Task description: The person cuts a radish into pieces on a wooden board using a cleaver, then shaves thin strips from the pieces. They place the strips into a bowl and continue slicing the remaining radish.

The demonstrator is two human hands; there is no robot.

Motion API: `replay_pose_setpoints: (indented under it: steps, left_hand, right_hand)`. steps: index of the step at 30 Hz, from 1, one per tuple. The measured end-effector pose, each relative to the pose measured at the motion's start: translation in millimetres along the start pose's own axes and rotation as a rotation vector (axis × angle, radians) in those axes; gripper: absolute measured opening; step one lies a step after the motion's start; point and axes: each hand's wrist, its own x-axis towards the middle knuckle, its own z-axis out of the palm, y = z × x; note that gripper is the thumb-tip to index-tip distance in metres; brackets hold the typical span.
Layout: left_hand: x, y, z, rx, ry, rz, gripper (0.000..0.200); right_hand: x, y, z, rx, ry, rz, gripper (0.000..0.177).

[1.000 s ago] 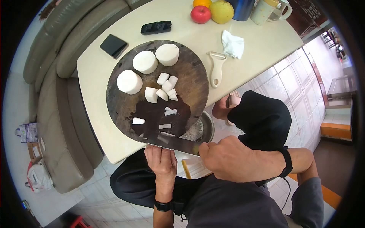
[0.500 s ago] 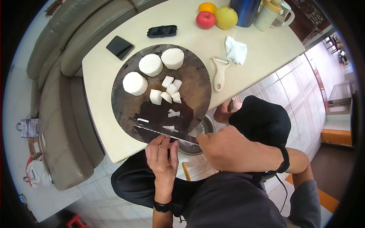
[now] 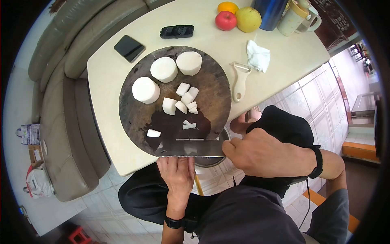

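My right hand point(image 3: 266, 156) is closed round the handle end of a kitchen cleaver point(image 3: 203, 149), its broad blade lying level across the near edge of a round, dark wooden chopping board point(image 3: 213, 95). At the blade's lower edge, my left hand point(image 3: 176, 175) has its fingers stretched side by side, with their tips hidden by the metal. Three thick, peeled white vegetable rounds point(image 3: 146, 90) stand toward the board's far side. Several cut chunks point(image 3: 169, 106) lie in the middle. Thin slivers point(image 3: 189, 126) and a flat white piece point(image 3: 153, 133) are close to the blade.
A peeler point(image 3: 240, 83) and white cloth point(image 3: 258, 56) lie right of the board. Beyond it are a phone point(image 3: 129, 48), a black case-like object point(image 3: 176, 31), an apple point(image 3: 226, 20), other fruit and a blue flask point(image 3: 269, 14). A metal basin point(image 3: 211, 162) sits below the table edge.
The cleaver has turned from slanted and edge-on to level, showing its broad face. My left fingers have straightened along it. A larger white piece now shows at the board's left.
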Motion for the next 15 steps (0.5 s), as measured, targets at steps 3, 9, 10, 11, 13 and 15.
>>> replay_pose_setpoints:
  steps: [3,9,10,11,13,15]
  left_hand:
    - [-3.8,-2.7,2.6,-0.004,-0.012,0.002,0.025]
    - [-2.9,-0.7,3.4,-0.006,-0.008,-0.017,0.025]
    - [-1.8,0.3,2.9,-0.005,0.002,-0.014,0.024]
    - [-0.8,1.1,2.8,-0.005,0.0,-0.012,0.024]
    - [1.5,2.6,2.8,0.016,0.02,-0.002,0.023]
    - [-3.0,1.1,4.3,0.014,0.02,-0.007,0.023]
  right_hand:
    - [-2.4,1.9,-2.5,0.029,0.002,-0.015,0.015]
    - [1.8,4.2,1.2,0.036,0.002,-0.034,0.018]
    - [4.5,3.9,2.0,0.029,-0.005,-0.063,0.021]
    - [8.2,3.3,5.0,0.03,-0.004,-0.061,0.021]
    - [15.9,2.0,12.4,0.015,0.062,-0.073,0.02]
    - [18.8,0.9,12.2,0.022,0.062,-0.04,0.02]
